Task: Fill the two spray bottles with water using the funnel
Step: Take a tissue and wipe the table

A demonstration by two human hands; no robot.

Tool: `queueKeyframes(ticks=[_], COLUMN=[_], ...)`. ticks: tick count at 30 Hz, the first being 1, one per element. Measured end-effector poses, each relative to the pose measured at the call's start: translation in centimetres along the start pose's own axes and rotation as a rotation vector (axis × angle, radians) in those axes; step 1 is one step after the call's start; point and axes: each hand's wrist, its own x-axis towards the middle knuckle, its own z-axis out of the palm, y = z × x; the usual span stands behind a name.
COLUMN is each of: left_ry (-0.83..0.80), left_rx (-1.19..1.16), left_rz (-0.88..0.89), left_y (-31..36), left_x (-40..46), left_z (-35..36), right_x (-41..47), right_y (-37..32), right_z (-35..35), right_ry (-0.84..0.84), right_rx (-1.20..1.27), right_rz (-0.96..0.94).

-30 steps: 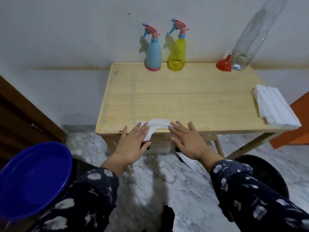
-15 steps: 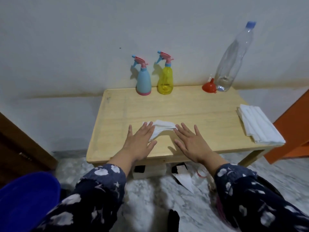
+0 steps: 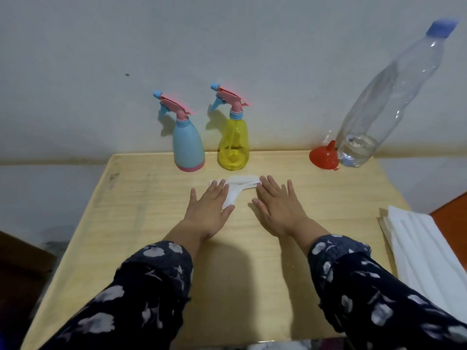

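Two spray bottles stand upright at the back of the wooden table (image 3: 131, 223), a blue one (image 3: 188, 145) on the left and a yellow one (image 3: 233, 142) beside it, both with pink trigger heads on. A red funnel (image 3: 324, 157) lies mouth-forward at the back right, touching a tall clear water bottle (image 3: 386, 97) with a blue cap and a little water at its bottom. My left hand (image 3: 209, 208) lies flat with fingers apart, partly on a white tissue (image 3: 240, 185). My right hand (image 3: 280, 205) lies flat just right of it, fingertips at the tissue's edge.
A stack of folded white cloths (image 3: 424, 246) rests at the table's right edge. The grey wall rises directly behind the bottles. An orange object (image 3: 452, 213) shows at the far right, and dark wood at the lower left.
The view has moved forward and closer over the table. Both hands and the tissue have slid from the table's front edge toward the spray bottles. The blue basin has left the view.
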Motion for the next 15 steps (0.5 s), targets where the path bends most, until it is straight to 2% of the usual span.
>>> queueKeyframes(ticks=[4, 8, 11, 12, 15], left_ry=[0.025, 0.329, 0.492, 0.494, 0.325], left_rx=[-0.025, -0.020, -0.033, -0.039, -0.022], left_rz=[-0.057, -0.066, -0.028, -0.037, -0.114], left_y=[-0.3, -0.6, -0.4, -0.3, -0.1], left_x=[3.2, 4.7, 4.9, 5.0, 5.2], left_z=[-0.2, 0.2, 1.0, 1.4, 2.3], right_x=[3.3, 4.6, 5.1, 5.3, 5.7], right_y=[1.2, 1.8, 1.9, 1.9, 1.8], right_z=[0.4, 0.8, 1.4, 1.7, 2.1], right_ry=[0.000, 0.143, 0.069, 0.027, -0.032], right_rx=[0.071, 0.205, 0.215, 0.205, 0.181], right_rz=[-0.019, -0.023, -0.052, -0.041, 0.021])
